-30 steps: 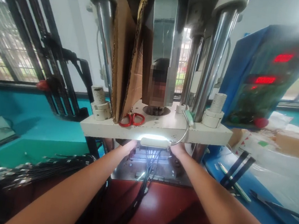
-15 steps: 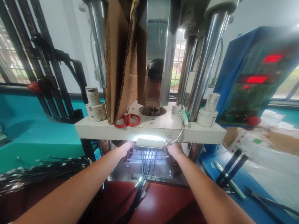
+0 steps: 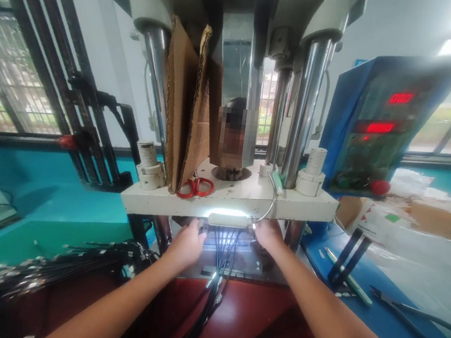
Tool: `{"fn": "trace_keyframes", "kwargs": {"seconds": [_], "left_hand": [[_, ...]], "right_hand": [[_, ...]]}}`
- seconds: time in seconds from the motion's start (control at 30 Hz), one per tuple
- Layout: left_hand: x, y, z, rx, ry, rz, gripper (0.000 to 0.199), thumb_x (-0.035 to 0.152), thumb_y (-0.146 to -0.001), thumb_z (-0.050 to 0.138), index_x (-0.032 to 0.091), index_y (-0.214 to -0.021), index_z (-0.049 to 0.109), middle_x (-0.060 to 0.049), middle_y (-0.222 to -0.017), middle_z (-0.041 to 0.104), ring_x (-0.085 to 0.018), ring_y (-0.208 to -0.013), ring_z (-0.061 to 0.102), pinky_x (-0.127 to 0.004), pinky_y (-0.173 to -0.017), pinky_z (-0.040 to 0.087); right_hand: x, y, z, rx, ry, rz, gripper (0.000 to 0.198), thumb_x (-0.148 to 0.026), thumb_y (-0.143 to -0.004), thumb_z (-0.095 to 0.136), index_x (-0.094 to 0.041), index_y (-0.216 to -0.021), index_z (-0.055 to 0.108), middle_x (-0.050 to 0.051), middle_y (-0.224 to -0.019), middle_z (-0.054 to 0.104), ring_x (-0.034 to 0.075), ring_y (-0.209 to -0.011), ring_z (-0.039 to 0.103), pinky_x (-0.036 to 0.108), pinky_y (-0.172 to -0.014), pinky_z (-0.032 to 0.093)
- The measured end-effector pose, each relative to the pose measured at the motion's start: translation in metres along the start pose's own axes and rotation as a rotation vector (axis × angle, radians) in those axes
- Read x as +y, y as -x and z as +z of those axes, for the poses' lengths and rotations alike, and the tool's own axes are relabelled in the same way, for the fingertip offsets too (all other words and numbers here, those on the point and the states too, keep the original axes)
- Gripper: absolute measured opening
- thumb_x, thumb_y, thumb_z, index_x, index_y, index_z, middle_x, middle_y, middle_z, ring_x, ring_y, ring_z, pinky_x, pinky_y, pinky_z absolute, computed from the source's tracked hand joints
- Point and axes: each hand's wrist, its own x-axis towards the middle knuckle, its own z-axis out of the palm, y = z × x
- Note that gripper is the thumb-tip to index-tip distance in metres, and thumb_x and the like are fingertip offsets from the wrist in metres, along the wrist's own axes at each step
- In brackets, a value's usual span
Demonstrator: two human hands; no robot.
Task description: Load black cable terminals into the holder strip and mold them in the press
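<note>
- At the far left I see a heap of black cables [image 3: 85, 267] with silvery ends, lying beside the red counter [image 3: 257, 310].
- The left hand [image 3: 188, 244] has its fingers curled in at the left end of a metal fixture [image 3: 209, 240] under the press plate [image 3: 230, 200]; I can't tell whether it grips.
- Between the hands, thin black cables [image 3: 214, 294] run from the fixture onto the counter, below a lit lamp [image 3: 227, 221]. They look light, limp and smooth, best gathered where they bunch, sparing the small metal ends. The fixture looks stiff and fairly heavy, asking for a hold at both ends.
- The right hand [image 3: 269, 234] is half closed by the fixture's right end, its grip hidden from me.
- Pliers [image 3: 394, 301] lie farther right.
</note>
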Motion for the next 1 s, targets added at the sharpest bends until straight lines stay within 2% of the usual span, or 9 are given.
{"fn": "trace_keyframes", "kwargs": {"seconds": [0.1,0.17,0.23,0.3,0.4,0.6,0.8,0.9,1.0], "left_hand": [[-0.007,0.06,-0.002,-0.087,0.017,0.083,0.026,0.026,-0.091,0.04,0.017,-0.113,0.053,-0.011,-0.101,0.066,-0.023,-0.092,0.062,-0.032,-0.079,0.044],[-0.008,0.092,0.0,-0.204,0.041,0.054,0.023,0.026,-0.089,0.042,0.019,-0.108,0.056,-0.01,-0.104,0.066,-0.023,-0.095,0.062,-0.031,-0.079,0.043],[-0.008,0.112,0.003,-0.284,0.019,-0.007,0.016,0.022,-0.086,0.046,0.019,-0.094,0.059,-0.009,-0.101,0.066,-0.023,-0.095,0.061,-0.029,-0.079,0.042],[-0.008,0.119,0.006,-0.299,-0.02,-0.056,0.011,0.018,-0.082,0.048,0.018,-0.084,0.059,-0.008,-0.098,0.066,-0.022,-0.093,0.061,-0.029,-0.077,0.04],[-0.01,0.12,0.013,-0.256,-0.011,-0.059,0.011,0.012,-0.08,0.047,0.018,-0.08,0.056,-0.005,-0.09,0.065,-0.019,-0.085,0.059,-0.027,-0.073,0.038],[-0.009,0.119,0.026,-0.178,0.128,0.064,0.011,0.016,-0.081,0.045,0.019,-0.074,0.053,-0.001,-0.08,0.06,-0.016,-0.075,0.054,-0.025,-0.066,0.036],[-0.001,0.117,0.02,-0.187,0.19,0.083,0.008,0.014,-0.078,0.049,0.019,-0.072,0.052,-0.002,-0.081,0.06,-0.016,-0.074,0.053,-0.025,-0.066,0.036],[0.0,0.105,0.014,-0.214,0.327,0.141,0.013,0.017,-0.083,0.045,0.02,-0.083,0.058,-0.002,-0.088,0.063,-0.016,-0.081,0.056,-0.026,-0.073,0.038],[0.003,0.079,0.017,-0.107,0.532,0.086,0.018,0.022,-0.086,0.046,0.021,-0.098,0.059,-0.003,-0.099,0.062,-0.017,-0.092,0.056,-0.027,-0.083,0.039]], "right_hand": [[-0.006,0.019,-0.006,0.002,0.051,-0.062,0.027,-0.036,-0.091,0.054,-0.017,-0.109,0.062,0.008,-0.118,0.06,0.022,-0.108,0.055,0.045,-0.094,0.042],[-0.011,0.028,-0.007,0.018,0.079,-0.101,0.029,-0.036,-0.09,0.053,-0.017,-0.109,0.064,0.01,-0.118,0.061,0.024,-0.115,0.05,0.041,-0.099,0.037],[-0.017,0.034,-0.006,0.039,0.107,-0.118,0.031,-0.036,-0.088,0.053,-0.017,-0.108,0.067,0.011,-0.116,0.062,0.026,-0.117,0.048,0.037,-0.1,0.035],[-0.021,0.037,-0.003,0.057,0.132,-0.121,0.033,-0.039,-0.086,0.053,-0.018,-0.107,0.069,0.012,-0.114,0.063,0.028,-0.115,0.049,0.035,-0.097,0.036],[-0.024,0.039,0.001,0.075,0.158,-0.123,0.035,-0.042,-0.084,0.054,-0.02,-0.105,0.071,0.011,-0.111,0.062,0.028,-0.11,0.051,0.036,-0.093,0.038],[-0.024,0.039,0.002,0.085,0.177,-0.14,0.034,-0.039,-0.085,0.051,-0.02,-0.105,0.072,0.01,-0.108,0.062,0.026,-0.105,0.052,0.033,-0.092,0.039],[-0.022,0.036,0.001,0.077,0.189,-0.128,0.031,-0.035,-0.085,0.049,-0.021,-0.101,0.072,0.01,-0.105,0.064,0.025,-0.102,0.055,0.033,-0.088,0.041],[-0.022,0.035,0.001,0.064,0.188,-0.118,0.03,-0.034,-0.085,0.049,-0.021,-0.098,0.073,0.01,-0.105,0.064,0.024,-0.102,0.056,0.032,-0.086,0.042],[-0.021,0.034,0.001,0.045,0.182,-0.114,0.029,-0.032,-0.086,0.049,-0.019,-0.095,0.073,0.01,-0.104,0.065,0.024,-0.1,0.057,0.032,-0.084,0.043]]}}
